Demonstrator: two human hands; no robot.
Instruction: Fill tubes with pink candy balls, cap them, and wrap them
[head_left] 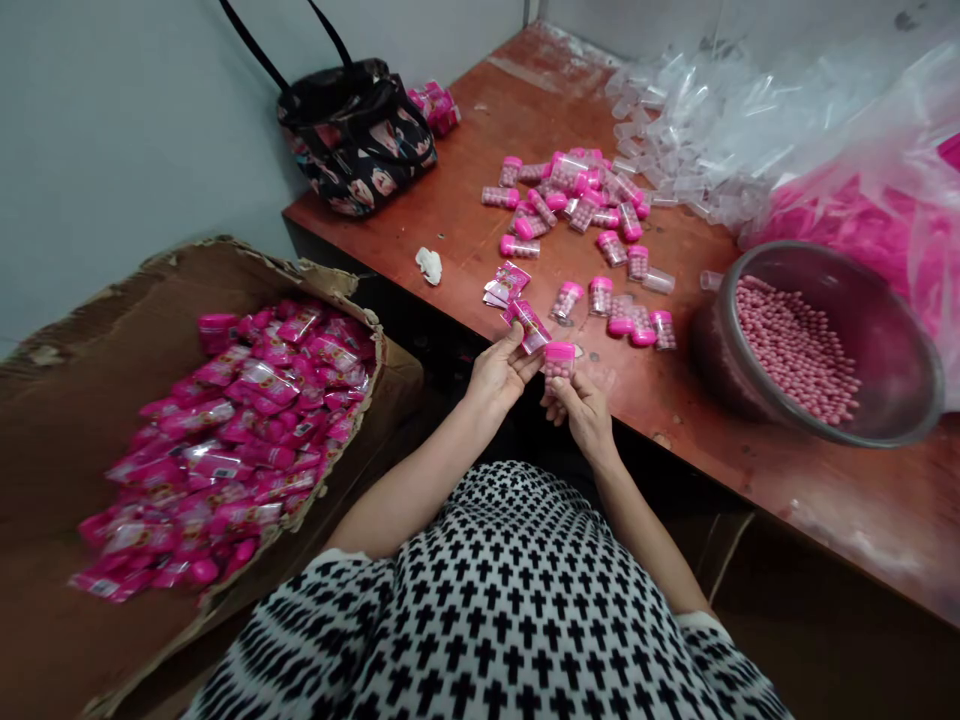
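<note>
While the left hand (501, 375) pinches a pink sachet (531, 326), right-hand fingers (564, 388) grip a pink-capped vial (558, 361).

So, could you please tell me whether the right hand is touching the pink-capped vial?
Touching. The head view shows the right hand gripping the pink-capped vial from below, fingers wrapped on its clear body, no gap visible.

A small packing workroom: candy vials (577, 195) on a table (750, 440), carton (90, 400) of packets.
</note>
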